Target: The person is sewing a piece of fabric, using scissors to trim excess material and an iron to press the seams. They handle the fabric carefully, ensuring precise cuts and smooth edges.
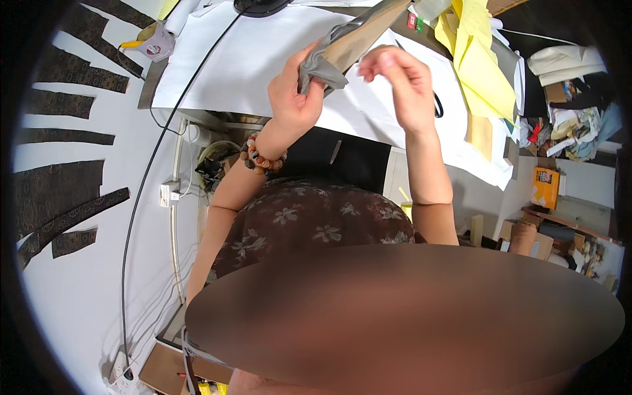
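Observation:
Above the table's near edge, my left hand [296,95] grips a folded piece of grey, leather-like material with a tan panel [355,45]. Its grey edge is bunched up between my thumb and fingers. A beaded bracelet [263,158] circles my left wrist. To the right of the piece and apart from it, my right hand [409,89] is raised with its fingers curled in toward the thumb. Whatever these fingertips may pinch is too small to make out. Beside that wrist a black loop [439,105], like a scissors handle, shows on the table, partly hidden.
White paper [204,72] covers the table. Yellow sheets [484,82] lie along its right side, and a black round base [262,6] stands at the back. A black cable [158,145] runs down the left. Dark patterned strips [59,184] hang on the white wall.

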{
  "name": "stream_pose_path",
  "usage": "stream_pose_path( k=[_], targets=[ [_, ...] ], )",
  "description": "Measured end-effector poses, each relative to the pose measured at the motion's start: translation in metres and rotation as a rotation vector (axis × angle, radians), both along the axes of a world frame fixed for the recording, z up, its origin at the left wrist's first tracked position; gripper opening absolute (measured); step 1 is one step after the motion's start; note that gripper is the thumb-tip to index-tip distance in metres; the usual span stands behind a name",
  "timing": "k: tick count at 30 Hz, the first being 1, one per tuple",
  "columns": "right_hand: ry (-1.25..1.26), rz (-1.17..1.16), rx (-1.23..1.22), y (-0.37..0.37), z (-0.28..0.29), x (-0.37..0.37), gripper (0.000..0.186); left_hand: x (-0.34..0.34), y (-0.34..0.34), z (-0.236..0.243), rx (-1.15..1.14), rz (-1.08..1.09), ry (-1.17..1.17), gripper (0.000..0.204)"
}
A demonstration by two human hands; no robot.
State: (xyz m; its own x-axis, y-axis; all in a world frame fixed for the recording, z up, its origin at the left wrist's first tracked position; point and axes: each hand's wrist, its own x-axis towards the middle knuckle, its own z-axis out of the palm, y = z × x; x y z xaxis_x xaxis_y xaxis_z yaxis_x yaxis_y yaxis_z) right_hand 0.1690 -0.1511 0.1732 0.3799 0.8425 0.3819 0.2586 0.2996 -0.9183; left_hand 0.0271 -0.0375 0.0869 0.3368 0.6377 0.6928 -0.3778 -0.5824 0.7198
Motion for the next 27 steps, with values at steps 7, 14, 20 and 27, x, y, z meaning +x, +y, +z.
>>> stream_pose_path(
  k=[7, 14, 20, 27],
  targets=[
    [0.257, 0.206, -0.214, 0.012, 0.023, -0.022, 0.022, -0.002, -0.003, 0.011, 0.112, -0.002, -0.005, 0.048],
    [0.317, 0.094, -0.033, 0.008, 0.004, -0.037, 0.01, -0.005, -0.008, 0.017, 0.111, -0.021, -0.049, 0.052],
    [0.241, -0.163, 0.168, -0.001, -0.02, -0.071, 0.008, -0.001, -0.012, 0.022, 0.112, 0.003, -0.088, 0.056],
    [0.142, -0.329, 0.222, -0.003, -0.034, -0.053, 0.009, -0.004, -0.01, 0.018, 0.09, 0.028, -0.047, 0.055]
  ],
)
